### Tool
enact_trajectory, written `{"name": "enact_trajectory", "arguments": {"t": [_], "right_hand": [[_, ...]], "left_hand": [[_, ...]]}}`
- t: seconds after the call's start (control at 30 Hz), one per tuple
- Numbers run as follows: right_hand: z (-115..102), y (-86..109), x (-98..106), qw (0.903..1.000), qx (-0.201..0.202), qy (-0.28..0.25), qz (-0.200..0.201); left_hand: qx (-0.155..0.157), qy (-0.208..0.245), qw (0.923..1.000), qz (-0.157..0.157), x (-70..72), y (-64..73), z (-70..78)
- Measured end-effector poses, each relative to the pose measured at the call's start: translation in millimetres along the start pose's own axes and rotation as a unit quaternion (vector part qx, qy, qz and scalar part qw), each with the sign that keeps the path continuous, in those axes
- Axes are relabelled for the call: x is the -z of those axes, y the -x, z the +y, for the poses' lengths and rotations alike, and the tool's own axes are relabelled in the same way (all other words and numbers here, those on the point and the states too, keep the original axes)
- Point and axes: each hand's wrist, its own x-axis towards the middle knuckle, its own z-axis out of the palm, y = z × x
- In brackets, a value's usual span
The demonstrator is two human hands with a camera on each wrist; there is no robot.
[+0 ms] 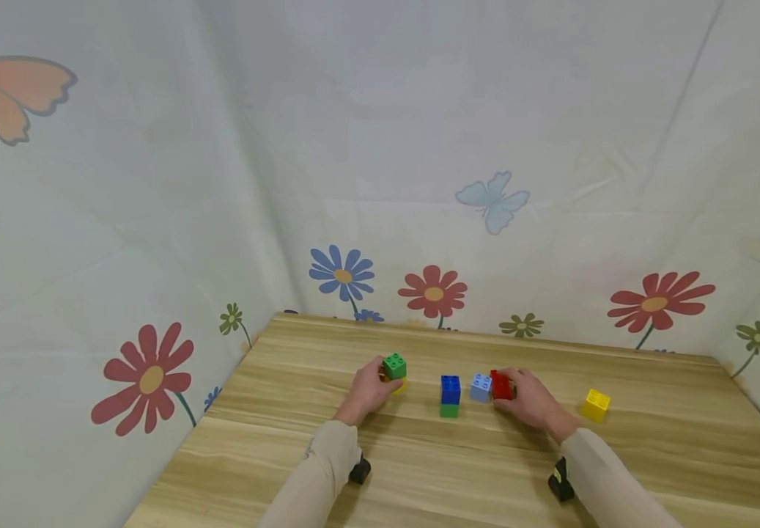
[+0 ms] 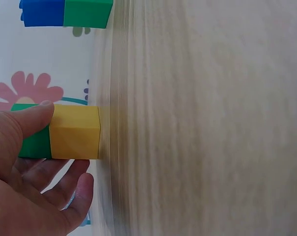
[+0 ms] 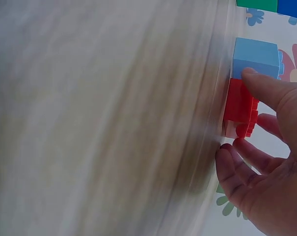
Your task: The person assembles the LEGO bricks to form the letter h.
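My left hand [image 1: 369, 389] holds a stack of a green toy brick [image 1: 394, 364] on a yellow toy brick [image 2: 74, 132], thumb on one side and fingers on the other. The yellow brick stands on the table. At the right, my right hand [image 1: 530, 400] grips a red toy brick [image 1: 501, 386] between thumb and fingers. Close against the red brick's left side sits a light blue toy brick [image 1: 481, 388]; the thumb tip lies near where they meet. Between the hands stands a dark blue toy brick [image 1: 450, 389] stacked on a green toy brick [image 1: 449, 411].
A single yellow toy brick [image 1: 596, 405] lies to the right of my right hand. The wooden table [image 1: 445, 477] ends at a pale curtain [image 1: 380, 147] printed with flowers and butterflies. Black straps with small devices sit at both wrists.
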Motion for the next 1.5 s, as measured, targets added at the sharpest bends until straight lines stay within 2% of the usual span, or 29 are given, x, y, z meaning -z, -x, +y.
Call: {"name": "enact_trajectory", "arguments": {"t": [0.33, 0.63, 0.9, 1.03, 1.27, 1.5], "right_hand": [[4.6, 0.2, 0.9, 0.9999, 0.011, 0.004, 0.005], [4.4, 0.2, 1.0, 0.9998, -0.019, -0.002, -0.006], [3.7, 1.0, 2.9, 1.0000, -0.005, 0.004, 0.002], [2.4, 1.7, 4.2, 1.0000, 0.003, 0.004, -0.001], [4.3, 3.8, 5.8, 0.9998, -0.010, 0.004, -0.017], [6.7, 6.6, 7.8, 0.9999, 0.004, 0.009, -0.004]], "left_hand": [[-0.007, 0.002, 0.9998, -0.016, 0.4, 2.0, 3.7], [-0.022, 0.000, 0.9993, -0.029, 0.1, 2.8, 4.4], [-0.023, -0.006, 0.9989, -0.039, 1.4, 4.1, 4.8], [-0.022, -0.007, 0.9986, -0.047, 2.7, 6.9, 4.9], [-0.018, -0.014, 0.9978, -0.063, 5.0, 14.4, 4.8], [-0.035, -0.029, 0.9955, -0.084, 6.1, 23.2, 1.7]]}}
